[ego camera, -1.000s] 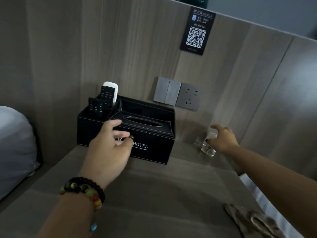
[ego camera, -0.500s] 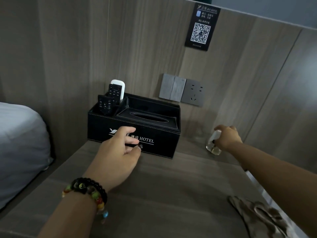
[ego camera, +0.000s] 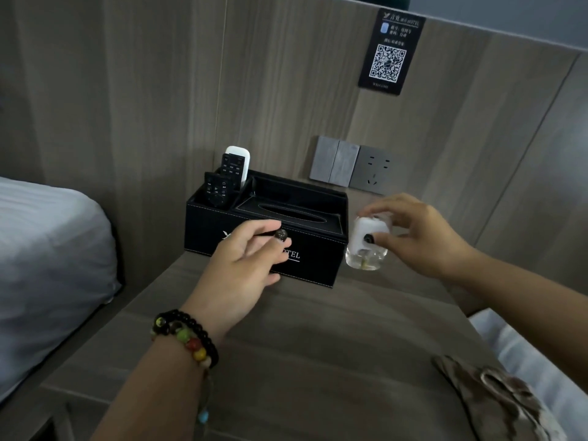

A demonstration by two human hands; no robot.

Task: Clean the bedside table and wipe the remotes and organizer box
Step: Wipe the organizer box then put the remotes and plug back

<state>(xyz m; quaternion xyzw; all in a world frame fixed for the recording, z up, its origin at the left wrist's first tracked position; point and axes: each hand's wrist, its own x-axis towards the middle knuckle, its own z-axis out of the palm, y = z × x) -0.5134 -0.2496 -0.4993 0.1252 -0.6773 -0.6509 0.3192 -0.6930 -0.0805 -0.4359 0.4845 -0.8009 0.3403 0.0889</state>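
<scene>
On the desk (ego camera: pixel 318 361) stands the black box (ego camera: pixel 318 259), back against the wall panel. My left hand (ego camera: pixel 245 265) is in front of it and hides part of its white lettering, so only "TEL" can be read. The fingers are loosely curled and hold nothing; whether they touch the box front I cannot tell. Three remotes (ego camera: pixel 227 179) stand upright in the left compartment, two black and one white behind them; their lower parts are hidden by the box wall.

My right hand (ego camera: pixel 423 237) pinches a small bottle (ego camera: pixel 366 246) with a white top and clear glass base. A moment ago this bottle was far right near the wall; now it is lifted just beside the right end of the box. What is inside the glass is too small to make out.

At the lower right, a brown cloth (ego camera: pixel 496 405) lies at the desk edge, cut off by the frame. A grey bed (ego camera: pixel 47 265) is at the left.
</scene>
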